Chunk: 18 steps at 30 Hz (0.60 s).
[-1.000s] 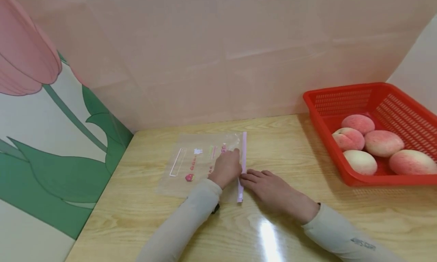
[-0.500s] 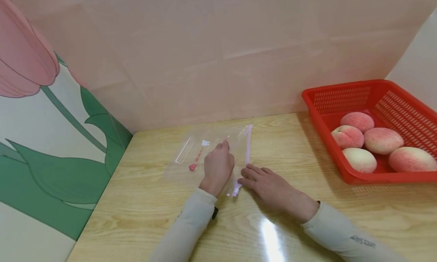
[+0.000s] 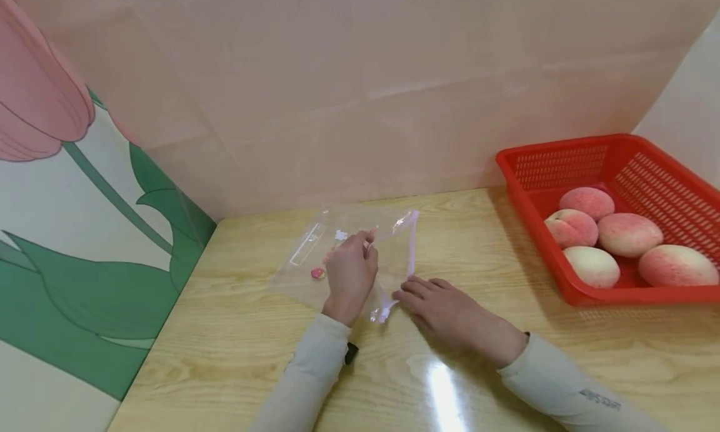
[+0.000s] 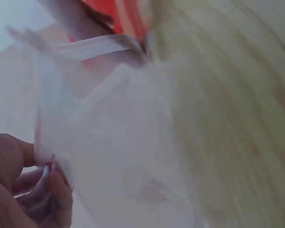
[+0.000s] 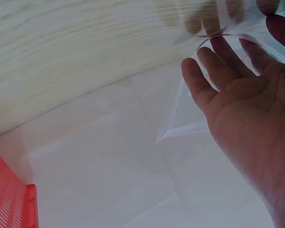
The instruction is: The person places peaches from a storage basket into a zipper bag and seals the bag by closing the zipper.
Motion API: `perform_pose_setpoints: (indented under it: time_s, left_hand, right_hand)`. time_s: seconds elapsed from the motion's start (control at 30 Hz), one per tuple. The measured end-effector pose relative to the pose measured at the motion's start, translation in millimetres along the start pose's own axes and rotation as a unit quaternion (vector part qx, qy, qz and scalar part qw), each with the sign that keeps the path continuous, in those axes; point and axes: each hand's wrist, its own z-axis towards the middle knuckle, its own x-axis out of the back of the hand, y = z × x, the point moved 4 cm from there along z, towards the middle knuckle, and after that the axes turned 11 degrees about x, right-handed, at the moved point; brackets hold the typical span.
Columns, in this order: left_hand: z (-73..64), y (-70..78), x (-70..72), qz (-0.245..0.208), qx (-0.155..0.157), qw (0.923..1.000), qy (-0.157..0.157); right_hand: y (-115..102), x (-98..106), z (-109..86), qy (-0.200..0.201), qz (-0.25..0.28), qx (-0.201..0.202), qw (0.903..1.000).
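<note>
A clear zip bag [image 3: 390, 254] with a lilac zip edge [image 3: 412, 244] and small pink prints lies on the wooden table. My left hand [image 3: 350, 279] pinches the bag's upper layer between thumb and fingers and holds it raised, as the left wrist view also shows with the film [image 4: 114, 142] stretched beside the hand [image 4: 35, 190]. The mouth gapes on the right. At its near corner, my right hand [image 3: 450, 313] rests with loosely extended fingers touching the zip edge; in the right wrist view the fingers [image 5: 216, 69] lie at the film.
A red plastic basket [image 3: 641, 296] holding several peaches [image 3: 630, 234] stands on the right of the table. Behind runs a pale pink covered wall [image 3: 360, 107]; a tulip-patterned panel [image 3: 112, 276] borders the left side.
My left hand has moved left from the zip edge, lifting the bag's upper layer. The bag's mouth has parted and its zip edge has bent. My right hand has stayed nearly still.
</note>
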Motion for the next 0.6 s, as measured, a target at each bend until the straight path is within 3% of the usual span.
perform_pose_setpoints:
  time_s: [0.23, 0.33, 0.43, 0.6]
  left_hand:
    - [9.5, -4.3, 6.5, -0.078, 0.068, 0.9927, -0.063]
    - [12.2, -8.6, 6.5, -0.103, 0.107, 0.9829, -0.109]
    - [13.5, -13.5, 4.3, -0.154, 0.154, 0.9606, -0.172]
    - [15.8, -19.8, 0.2, -0.265, 0.217, 0.9042, -0.256]
  right_hand:
    - [6, 4, -2.0, 0.007, 0.018, 0.010, 0.9998]
    - [9, 4, -2.0, 0.003, 0.024, 0.008, 0.9997]
    - [13, 3, -1.9, -0.014, 0.031, -0.004, 0.9994]
    - [19, 0, -4.4, -0.053, 0.048, -0.031, 0.9970]
